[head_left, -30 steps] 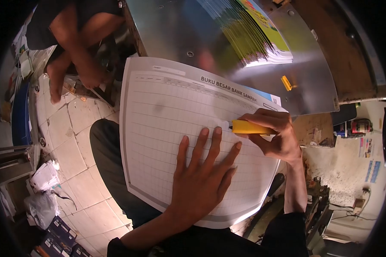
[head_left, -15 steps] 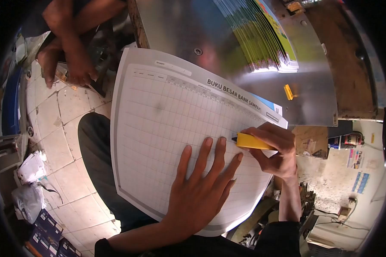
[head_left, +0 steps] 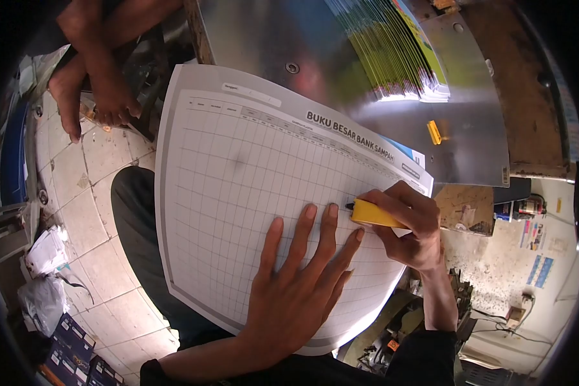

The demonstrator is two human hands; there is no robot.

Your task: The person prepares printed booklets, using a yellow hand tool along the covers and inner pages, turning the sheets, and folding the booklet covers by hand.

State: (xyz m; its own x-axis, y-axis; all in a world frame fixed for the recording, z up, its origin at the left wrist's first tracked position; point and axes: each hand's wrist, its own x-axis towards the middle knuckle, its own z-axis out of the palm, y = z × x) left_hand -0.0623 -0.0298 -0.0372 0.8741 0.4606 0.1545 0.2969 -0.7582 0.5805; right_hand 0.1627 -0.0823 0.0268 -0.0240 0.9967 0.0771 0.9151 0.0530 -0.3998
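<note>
A large printed ledger sheet [head_left: 219, 193], headed "BUKU BESAR BANK SAMPAH", slants across my lap with its top edge over the metal table. My left hand [head_left: 296, 296] lies flat on the grid, fingers spread. To its right, my right hand [head_left: 415, 225] is closed around a yellow wedge-shaped tool [head_left: 376, 214] with a dark tip. That tip points left over the sheet, close to my left fingertips; whether it touches the paper I cannot tell. A blue-and-white printed edge [head_left: 419, 157] peeks out from behind the sheet.
On the metal table [head_left: 251, 38] stand a fanned stack of colourful booklets [head_left: 399, 58] and a small yellow piece [head_left: 434, 132]. Another person's bare feet [head_left: 112, 96] show at upper left. Plastic bags [head_left: 45, 302] and dark boxes [head_left: 71, 347] sit on the tiled floor at lower left.
The sheet appears shifted slightly left in view, and its top corner sits a little higher. Both hands keep nearly the same pose, with the yellow tool still in my right hand.
</note>
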